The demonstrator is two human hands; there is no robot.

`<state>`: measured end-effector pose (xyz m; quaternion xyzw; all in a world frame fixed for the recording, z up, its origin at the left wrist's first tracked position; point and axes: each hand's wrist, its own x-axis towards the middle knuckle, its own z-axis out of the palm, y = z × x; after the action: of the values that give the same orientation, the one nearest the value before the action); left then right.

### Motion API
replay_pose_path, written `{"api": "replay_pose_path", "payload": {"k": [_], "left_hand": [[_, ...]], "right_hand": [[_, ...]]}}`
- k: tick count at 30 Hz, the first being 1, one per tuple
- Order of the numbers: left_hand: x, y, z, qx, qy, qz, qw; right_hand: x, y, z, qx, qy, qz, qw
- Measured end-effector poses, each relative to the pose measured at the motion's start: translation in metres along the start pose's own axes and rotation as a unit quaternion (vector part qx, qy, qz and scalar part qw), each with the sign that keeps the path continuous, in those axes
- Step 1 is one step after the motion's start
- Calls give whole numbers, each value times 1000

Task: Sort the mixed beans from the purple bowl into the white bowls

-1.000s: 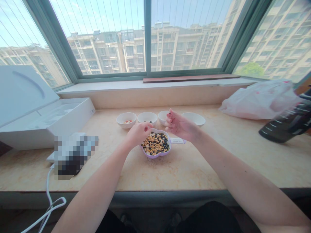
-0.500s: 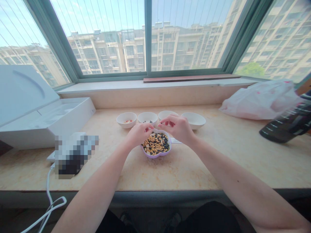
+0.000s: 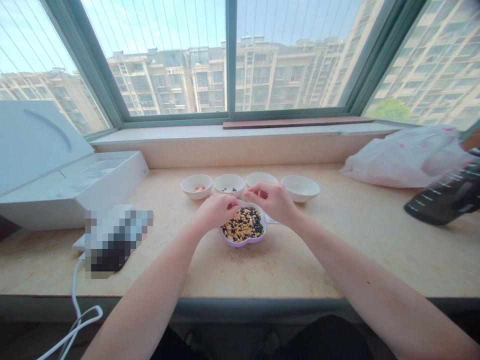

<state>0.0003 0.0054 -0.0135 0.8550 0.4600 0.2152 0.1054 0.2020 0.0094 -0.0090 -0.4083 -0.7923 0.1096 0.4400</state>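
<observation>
A purple-rimmed, scalloped bowl (image 3: 248,243) stands on the counter, filled with mixed black and yellow beans (image 3: 243,225) and a few pale pieces. My left hand (image 3: 218,209) is over the bowl's left back edge, fingers curled and closed; whatever they may pinch is too small to make out. Above the bowl's back right side is my right hand (image 3: 273,200), thumb and fingertips drawn together near the white bowls, their contents also unclear. Behind, in a row, are a white bowl (image 3: 196,194) with red and pale bits, another white bowl (image 3: 228,180) with dark beans, and two more, one partly hidden by my right hand.
On the left lie an open white box (image 3: 75,192), a blurred-out device (image 3: 116,240) and a white cable (image 3: 77,285). A plastic bag (image 3: 401,160) and a dark bottle (image 3: 438,197) are on the right. The window sill (image 3: 180,132) runs along the back.
The fingers of my right hand have drawn closer together and dipped slightly. My left hand has shifted a little to the right over the bowl. The whole view has moved slightly.
</observation>
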Motion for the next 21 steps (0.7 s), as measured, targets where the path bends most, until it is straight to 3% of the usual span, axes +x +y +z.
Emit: {"api": "replay_pose_path", "payload": {"k": [7,15,21], "left_hand": [[-2,3,-4,47,-50,31,997],[-3,-2,-4,16,-67,29,997],[-2,-5,-5,38,-68,45,996]], "right_hand": [[34,21,21,-87,-60,35,994],[76,14,34,-227,-180,50,956],[76,15,32,-228,-176,46,956]]}}
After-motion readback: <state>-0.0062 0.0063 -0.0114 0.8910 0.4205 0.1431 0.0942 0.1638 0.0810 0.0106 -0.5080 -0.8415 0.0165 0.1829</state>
